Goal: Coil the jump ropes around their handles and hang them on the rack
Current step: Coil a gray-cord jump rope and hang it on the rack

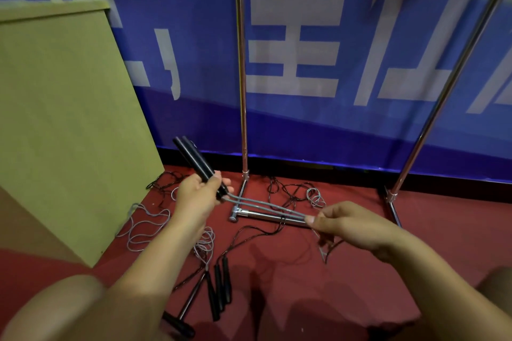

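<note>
Paired black handles point(198, 166) gripped in left hand point(198, 196), right hand point(346, 225) pinching the grey rope point(266, 206) taut, apparently ready for coiling.

Blue banner point(360, 133) with large pale characters, covering the back wall. Black baseboard strip point(318, 171) running along beneath it. Dark red floor point(346, 271) lying below, shadows falling across the near part. Olive-tan panel point(63, 119) leaning at left, its top edge showing lighter.
</note>
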`<state>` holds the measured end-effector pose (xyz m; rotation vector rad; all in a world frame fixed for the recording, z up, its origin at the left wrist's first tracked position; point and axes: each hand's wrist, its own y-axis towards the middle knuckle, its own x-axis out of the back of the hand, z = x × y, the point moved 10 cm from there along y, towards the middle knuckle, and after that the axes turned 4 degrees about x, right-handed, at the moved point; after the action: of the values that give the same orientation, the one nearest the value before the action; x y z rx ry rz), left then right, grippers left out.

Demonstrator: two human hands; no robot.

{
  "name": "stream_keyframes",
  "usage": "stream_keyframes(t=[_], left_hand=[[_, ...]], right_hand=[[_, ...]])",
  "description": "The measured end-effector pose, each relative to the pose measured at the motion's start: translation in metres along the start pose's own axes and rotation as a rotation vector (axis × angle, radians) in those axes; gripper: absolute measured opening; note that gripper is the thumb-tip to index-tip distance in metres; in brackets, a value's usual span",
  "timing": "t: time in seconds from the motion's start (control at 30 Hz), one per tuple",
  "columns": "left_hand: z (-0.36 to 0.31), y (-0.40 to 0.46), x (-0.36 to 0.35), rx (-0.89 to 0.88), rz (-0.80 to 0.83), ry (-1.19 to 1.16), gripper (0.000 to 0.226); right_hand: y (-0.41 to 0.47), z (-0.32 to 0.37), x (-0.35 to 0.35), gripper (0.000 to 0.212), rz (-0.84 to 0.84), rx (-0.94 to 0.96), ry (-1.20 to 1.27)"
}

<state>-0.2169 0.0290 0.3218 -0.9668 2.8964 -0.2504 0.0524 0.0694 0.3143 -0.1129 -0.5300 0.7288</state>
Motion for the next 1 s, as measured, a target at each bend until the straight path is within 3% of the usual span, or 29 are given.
stream_keyframes(t=[0.1, 0.2, 0.3, 0.4, 0.5, 0.6, 0.8, 0.9, 1.0], left_hand=[[-0.010, 0.007, 0.014, -0.099, -0.071, 0.128, 0.009], [-0.009, 0.006, 0.007, -0.108, -0.038, 0.208, 0.013], [-0.001, -0.007, -0.016, -0.123, 0.094, 0.408, 0.016], [0.012, -0.034, -0.049, -0.111, 0.357, 0.551, 0.021], [0.028, -0.064, -0.072, -0.057, 0.606, 0.543, 0.020], [0.040, -0.085, -0.083, 0.085, 0.730, 0.403, 0.026], [0.039, -0.090, -0.087, 0.109, 0.697, 0.335, 0.015], [0.043, -0.093, -0.090, 0.095, 0.726, 0.315, 0.039], [0.044, -0.095, -0.092, 0.068, 0.751, 0.325, 0.043]], right_hand=[[-0.003, 0.002, 0.015, 0.023, -0.055, 0.017, 0.026], [-0.006, -0.005, 0.024, 0.021, -0.090, -0.009, 0.048], [-0.011, 0.000, 0.033, 0.027, -0.187, 0.043, 0.115], [-0.018, 0.017, 0.040, 0.025, -0.266, 0.135, 0.259], [-0.024, 0.027, 0.042, 0.019, -0.295, 0.170, 0.393], [-0.024, 0.027, 0.040, 0.021, -0.334, 0.167, 0.446], [-0.016, 0.020, 0.039, 0.023, -0.445, 0.167, 0.372], [-0.014, 0.016, 0.039, 0.016, -0.477, 0.151, 0.345], [-0.011, 0.014, 0.039, 0.009, -0.494, 0.127, 0.353]])
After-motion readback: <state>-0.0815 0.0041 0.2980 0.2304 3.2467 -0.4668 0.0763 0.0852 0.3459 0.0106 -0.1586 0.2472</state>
